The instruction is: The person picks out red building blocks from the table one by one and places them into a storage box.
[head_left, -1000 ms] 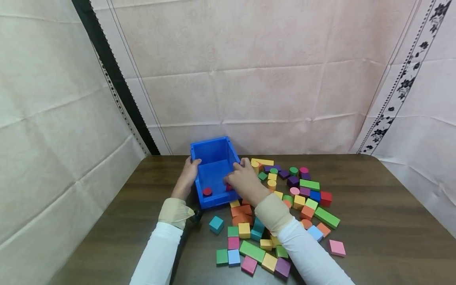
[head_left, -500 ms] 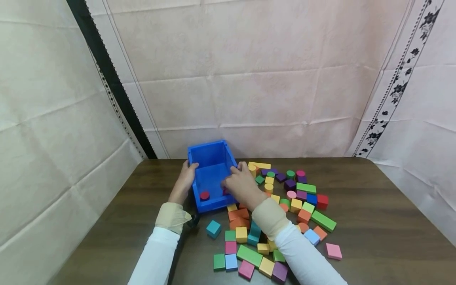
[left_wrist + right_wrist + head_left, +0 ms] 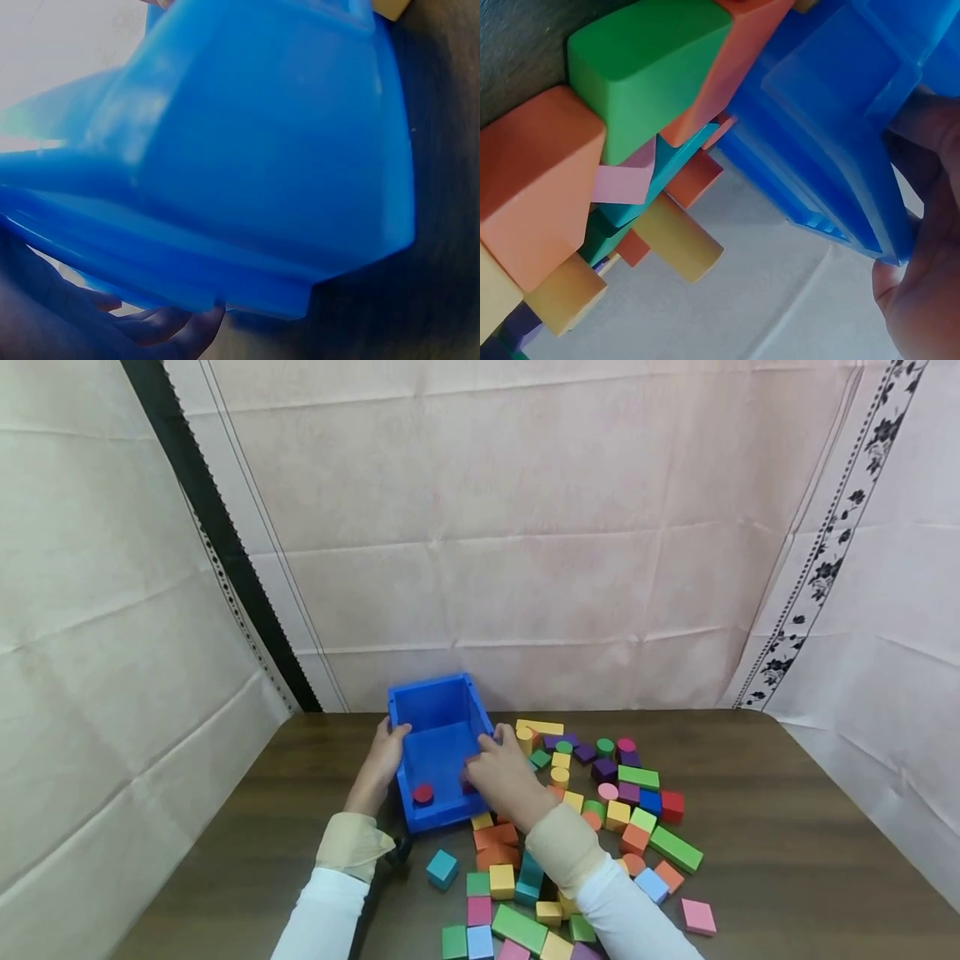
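Observation:
A blue plastic bin [image 3: 450, 818] stands tilted near the table's back edge, between both hands. My left hand [image 3: 381, 758] grips its left wall, thumb over the rim; in the left wrist view the fingers [image 3: 199, 330] lie along the bin's edge. Over the right wall, my right hand [image 3: 510, 777] curls its fingers around the rim, as the right wrist view also shows, with the thumb [image 3: 889, 281] at the edge. A red round block [image 3: 423, 794] lies inside the bin. Beside the right fingers is a dark red piece [image 3: 467, 783], partly covered; whether they touch it, I cannot tell.
Many coloured blocks spread right and in front of the bin, among them a teal cube [image 3: 442, 869], a long green block [image 3: 675, 848] and a pink block [image 3: 698, 917]. Several lie under or beside the right forearm. White cloth [image 3: 465, 527] hangs behind the table.
The head view has tilted upward, so everything sits lower in the picture. The right fingers shift slightly at the dark red piece; hands and bin otherwise keep their places among the blocks.

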### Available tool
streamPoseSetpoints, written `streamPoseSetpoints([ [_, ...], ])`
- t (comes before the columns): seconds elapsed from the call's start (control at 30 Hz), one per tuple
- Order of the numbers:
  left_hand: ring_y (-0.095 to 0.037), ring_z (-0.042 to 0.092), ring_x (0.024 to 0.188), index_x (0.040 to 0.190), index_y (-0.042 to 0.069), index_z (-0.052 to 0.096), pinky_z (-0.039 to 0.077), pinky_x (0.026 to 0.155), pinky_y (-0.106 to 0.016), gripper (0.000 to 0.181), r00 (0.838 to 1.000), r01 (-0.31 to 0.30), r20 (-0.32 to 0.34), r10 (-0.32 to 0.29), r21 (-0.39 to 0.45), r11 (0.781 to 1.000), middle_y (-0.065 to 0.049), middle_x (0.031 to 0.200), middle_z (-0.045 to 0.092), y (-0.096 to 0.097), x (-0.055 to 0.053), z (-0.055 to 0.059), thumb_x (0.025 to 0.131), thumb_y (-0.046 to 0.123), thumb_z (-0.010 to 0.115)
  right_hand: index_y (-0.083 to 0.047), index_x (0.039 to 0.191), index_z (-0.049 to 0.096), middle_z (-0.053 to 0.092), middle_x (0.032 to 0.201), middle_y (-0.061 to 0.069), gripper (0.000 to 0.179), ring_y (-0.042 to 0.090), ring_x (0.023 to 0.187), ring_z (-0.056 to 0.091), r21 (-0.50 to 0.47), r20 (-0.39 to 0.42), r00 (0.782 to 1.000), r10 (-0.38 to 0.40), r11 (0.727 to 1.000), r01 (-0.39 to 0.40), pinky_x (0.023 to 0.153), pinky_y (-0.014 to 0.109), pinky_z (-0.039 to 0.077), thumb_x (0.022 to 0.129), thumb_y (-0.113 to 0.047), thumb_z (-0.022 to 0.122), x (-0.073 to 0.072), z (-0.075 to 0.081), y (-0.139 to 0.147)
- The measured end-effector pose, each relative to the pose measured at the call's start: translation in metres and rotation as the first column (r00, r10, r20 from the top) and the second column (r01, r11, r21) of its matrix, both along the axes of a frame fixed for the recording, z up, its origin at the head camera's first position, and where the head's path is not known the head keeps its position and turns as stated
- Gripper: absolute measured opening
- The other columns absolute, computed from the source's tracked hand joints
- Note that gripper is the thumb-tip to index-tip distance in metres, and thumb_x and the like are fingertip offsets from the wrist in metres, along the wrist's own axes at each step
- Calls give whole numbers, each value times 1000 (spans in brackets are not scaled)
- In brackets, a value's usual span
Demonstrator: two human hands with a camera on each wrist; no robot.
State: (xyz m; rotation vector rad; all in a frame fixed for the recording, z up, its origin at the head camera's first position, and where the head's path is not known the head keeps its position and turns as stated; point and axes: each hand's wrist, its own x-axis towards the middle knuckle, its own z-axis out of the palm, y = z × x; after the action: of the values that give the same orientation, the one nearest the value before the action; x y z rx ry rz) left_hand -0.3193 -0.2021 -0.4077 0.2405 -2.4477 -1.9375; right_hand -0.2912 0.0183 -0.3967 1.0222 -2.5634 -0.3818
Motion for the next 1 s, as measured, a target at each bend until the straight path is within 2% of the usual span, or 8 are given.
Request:
streamPoseSetpoints([
  [0.13, -54, 12, 158, 169, 9, -4, 14, 122, -75, 75, 1000, 12, -2, -12, 0, 1000, -25, 175, 7, 2, -1, 2, 113, 42, 33, -39, 116, 82, 78, 110, -9, 32, 20, 106, 55, 1, 13, 1000, -11, 1000, 11, 102, 52, 36, 86, -31, 87, -1, 1, 3],
  [0.33, -56, 9, 157, 169, 6, -6, 13, 121, -76, 76, 1000, 11, 2, -11, 2, 1000, -29, 173, 4, -1, 1, -1, 113, 39, 33, -40, 118, 81, 77, 117, -9, 29, 20, 106, 54, 15, -4, 1000, 9, 1000, -9, 103, 52, 36, 90, -33, 84, 1, -3, 2],
  [0.67, -61, 13, 154, 167, 2, -6, 18, 118, -79, 76, 998, 52, -33, -53, -26, 998, -33, 172, 5, 2, 5, -7, 112, 35, 34, -43, 117, 80, 77, 114, -8, 30, 21, 112, 56, -2, -16, 1000, -11, 1000, 11, 106, 56, 38, 88, -39, 85, 12, -14, 3],
  [0.83, -61, 13, 154, 167, 1, -5, 18, 118, -78, 75, 998, 61, -31, -62, -30, 998, -34, 171, 6, 2, 5, -6, 112, 35, 34, -43, 116, 80, 77, 113, -10, 27, 21, 112, 55, -6, 9, 1000, -18, 1000, 18, 108, 57, 37, 89, -40, 84, 15, -12, 2],
  [1.0, -62, 13, 153, 167, 2, -7, 17, 118, -79, 76, 999, 45, -30, -46, -14, 999, -35, 170, 6, 1, 4, -5, 113, 37, 33, -44, 113, 80, 77, 111, -13, 23, 19, 111, 54, 3, 4, 1000, 4, 1000, -4, 109, 56, 36, 91, -39, 83, 10, -7, 1],
])
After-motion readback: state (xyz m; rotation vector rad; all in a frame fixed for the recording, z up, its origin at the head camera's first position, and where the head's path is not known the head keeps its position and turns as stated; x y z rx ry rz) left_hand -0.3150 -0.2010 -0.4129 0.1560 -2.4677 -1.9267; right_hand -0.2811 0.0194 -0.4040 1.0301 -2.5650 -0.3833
